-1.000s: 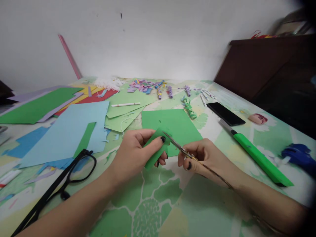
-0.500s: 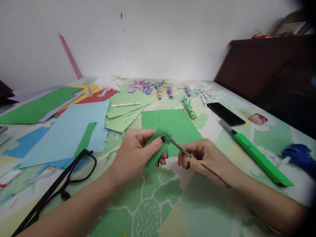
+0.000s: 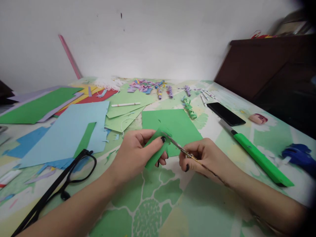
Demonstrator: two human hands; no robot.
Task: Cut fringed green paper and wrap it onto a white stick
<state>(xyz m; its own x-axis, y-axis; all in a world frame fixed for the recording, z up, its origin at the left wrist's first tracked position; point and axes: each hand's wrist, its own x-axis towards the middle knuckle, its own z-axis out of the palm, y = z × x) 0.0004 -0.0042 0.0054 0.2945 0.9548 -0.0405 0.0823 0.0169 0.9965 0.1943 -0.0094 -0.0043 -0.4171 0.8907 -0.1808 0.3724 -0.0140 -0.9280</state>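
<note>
Head view: the left hand [image 3: 138, 148] is pinching green paper [image 3: 154, 157], closed upon it, apparently steadying it against the scissors [image 3: 178, 146]. The right hand [image 3: 206, 161], curled closed, is gripping them, angling them toward the left hand. Beyond both hands, a green sheet [image 3: 172, 119] is lying.

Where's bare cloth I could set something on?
Mainly the cloth between left forearm and right forearm, nearest the camera; a smaller patch lies between the green sheet and cutter. Crowded: left, with blue sheet and glasses; back, with scraps.
</note>
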